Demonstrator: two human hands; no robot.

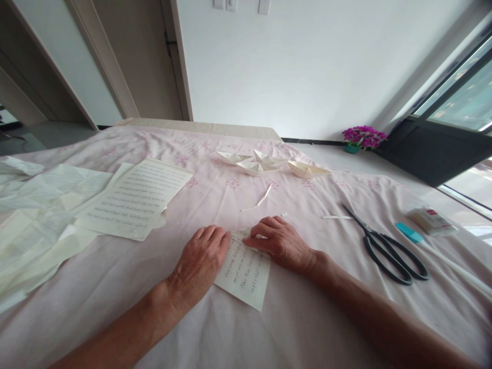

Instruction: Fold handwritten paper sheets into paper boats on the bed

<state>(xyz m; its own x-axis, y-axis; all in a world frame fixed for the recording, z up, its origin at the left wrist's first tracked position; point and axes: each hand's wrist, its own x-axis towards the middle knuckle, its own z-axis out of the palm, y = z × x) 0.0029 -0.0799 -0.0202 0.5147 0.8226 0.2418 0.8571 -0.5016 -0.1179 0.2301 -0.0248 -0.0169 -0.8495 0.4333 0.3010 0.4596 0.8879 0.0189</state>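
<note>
A folded sheet of handwritten paper point(246, 271) lies on the cloth in front of me, one corner pointing toward me. My left hand point(205, 256) is closed at its upper left edge, fingers together and curled, with the thumb against the paper. At the upper right edge my right hand point(282, 243) bends its fingers over the sheet, thumb and forefinger pressing on the paper near a fold. The fingers partly cover the sheet's top. Beyond the hands lies a thin bent paper strip point(263, 199). Several folded paper boats point(258, 166) sit farther back.
To the left, a handwritten sheet point(134, 200) overlaps crumpled papers point(49, 205). Black-handled scissors point(388, 248) lie at right beside a small strip point(336, 217), a turquoise-and-white tool point(409, 233) and a clear packet point(430, 220). A wrinkled pink cloth point(184, 328) covers the surface.
</note>
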